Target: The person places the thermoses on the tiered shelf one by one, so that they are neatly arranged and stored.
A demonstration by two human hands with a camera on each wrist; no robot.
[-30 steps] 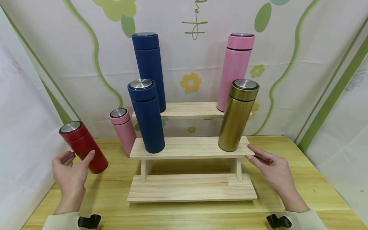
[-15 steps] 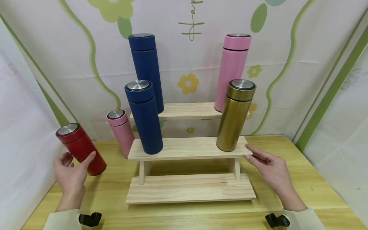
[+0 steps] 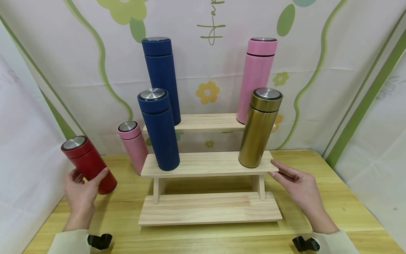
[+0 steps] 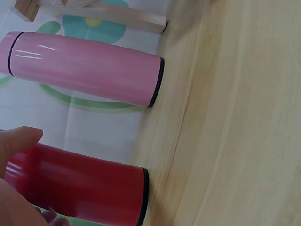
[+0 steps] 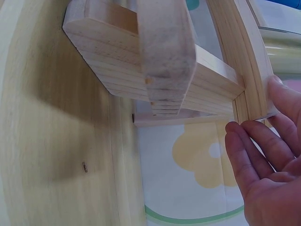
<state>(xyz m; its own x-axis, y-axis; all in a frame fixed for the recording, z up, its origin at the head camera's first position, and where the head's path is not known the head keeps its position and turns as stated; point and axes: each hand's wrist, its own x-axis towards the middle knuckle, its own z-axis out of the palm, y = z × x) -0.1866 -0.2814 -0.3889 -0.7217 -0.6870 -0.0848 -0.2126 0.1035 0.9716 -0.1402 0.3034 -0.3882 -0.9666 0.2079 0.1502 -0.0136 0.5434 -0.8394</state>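
At the left, my left hand (image 3: 80, 195) curls round the lower part of a red thermos bottle (image 3: 92, 164) standing on the table. In the left wrist view the thumb (image 4: 21, 139) lies along the red side; most fingers are hidden. My right hand (image 3: 299, 188) pinches the right end of the middle shelf of a stepped wooden stand (image 3: 209, 164), thumb above and fingertips at the edge. On that shelf stand a blue thermos (image 3: 161, 137) at the left and a gold thermos (image 3: 260, 130) at the right.
The top shelf (image 3: 207, 121) bears another blue thermos (image 3: 161, 70) and a tall pink thermos (image 3: 259, 77). A small pink thermos (image 3: 135, 150) stands between the stand and the red one. White printed cloth (image 3: 209, 63) hangs behind the wooden table (image 3: 222, 240).
My left hand has shifted slightly right and closed in on the red thermos. My right hand keeps its place on the shelf end. The whole head view has shifted a little.
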